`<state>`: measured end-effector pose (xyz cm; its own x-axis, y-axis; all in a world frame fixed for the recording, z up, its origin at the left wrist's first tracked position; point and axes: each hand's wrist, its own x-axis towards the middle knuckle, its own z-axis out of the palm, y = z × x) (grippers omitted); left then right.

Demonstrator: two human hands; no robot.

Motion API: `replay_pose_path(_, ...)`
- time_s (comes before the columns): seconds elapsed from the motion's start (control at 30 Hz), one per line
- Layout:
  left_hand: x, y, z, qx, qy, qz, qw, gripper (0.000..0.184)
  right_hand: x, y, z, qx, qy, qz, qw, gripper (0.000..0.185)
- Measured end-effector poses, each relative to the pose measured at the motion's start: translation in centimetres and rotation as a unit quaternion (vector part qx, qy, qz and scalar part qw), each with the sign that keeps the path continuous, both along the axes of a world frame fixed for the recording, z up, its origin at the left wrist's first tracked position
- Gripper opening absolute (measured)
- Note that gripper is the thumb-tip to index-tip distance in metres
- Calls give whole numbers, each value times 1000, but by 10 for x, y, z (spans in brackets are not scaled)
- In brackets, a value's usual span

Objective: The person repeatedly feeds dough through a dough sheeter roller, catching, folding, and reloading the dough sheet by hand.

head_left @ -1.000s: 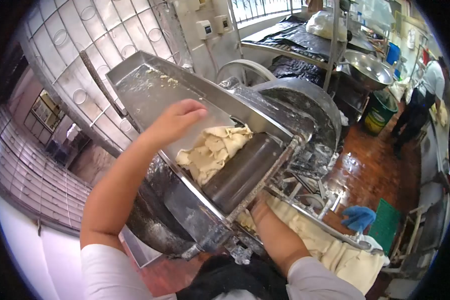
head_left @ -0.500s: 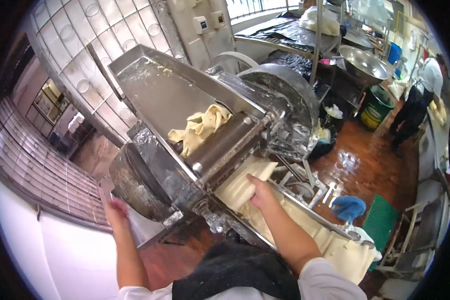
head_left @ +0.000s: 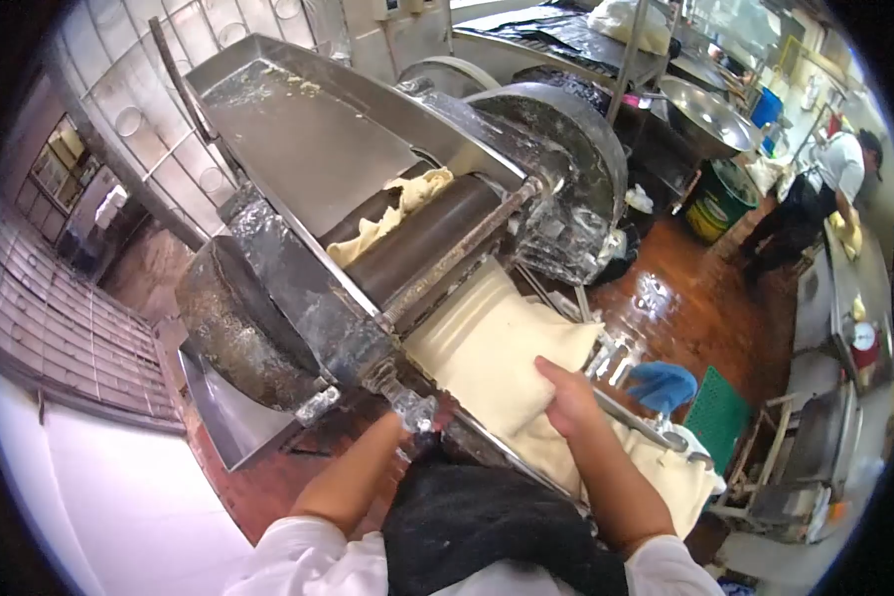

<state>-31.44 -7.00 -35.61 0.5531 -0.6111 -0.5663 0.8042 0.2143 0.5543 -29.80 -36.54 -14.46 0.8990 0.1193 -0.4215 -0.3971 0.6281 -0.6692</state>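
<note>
Here's the right hand (head_left: 571,397), thumb laid over the near right part of the dough sheet (head_left: 497,343), fingers tucked out of sight, closed on it lightly by the look of things. The sheet slopes down from under the roller (head_left: 427,243) toward the near right, above the folded dough (head_left: 666,482). Over on the left, the left hand (head_left: 402,417) is mostly lost behind the plastic-wrapped knob (head_left: 412,405); can't tell how open it is, or whether it grips anything.

Up on the far side, a ragged strip of dough (head_left: 392,219) lies along the roller, at the near end of the metal tray (head_left: 308,129). That's one to watch: feed that uneven could leave the sheet thin or gappy. Pull the right hand too fast and the sheet may stretch or tear; too slow, and it could bunch below the roller. And that rough right corner, so near the metal bars (head_left: 611,358), might snag and rip if it drifts sideways.
</note>
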Motion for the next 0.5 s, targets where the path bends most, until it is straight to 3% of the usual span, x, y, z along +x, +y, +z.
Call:
replay_pose_path(0.27, 73, -56, 26, -111, -7, 209, 972, 31, -51, -44, 39, -108, 64, -16, 992, 49)
replay_pose_path(0.5, 95, -91, 60, -130, -45, 275, 952, 31, -74, -73, 33, -147, 91, -51, 984, 43)
